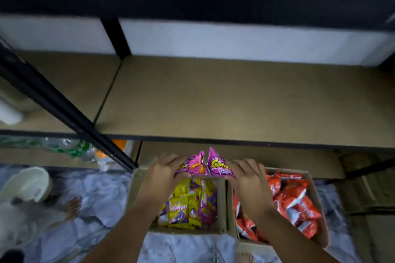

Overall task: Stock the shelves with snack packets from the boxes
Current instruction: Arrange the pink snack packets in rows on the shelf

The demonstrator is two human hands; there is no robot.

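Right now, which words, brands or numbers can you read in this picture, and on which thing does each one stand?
"Cornitos": pink packet in the right hand, last letters covered.
"CHILLI CHEESE": same packet, small and blurred, uncertain.
"...OZ": pink packet in the left hand, the rest covered.
Yellow packets in the left box: print too blurred.
Red packets: print too blurred.

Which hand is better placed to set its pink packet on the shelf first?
Near even, slightly the right. Left hand and right hand each grip a pink Cornitos packet below the shelf; the black upright crosses on the left.
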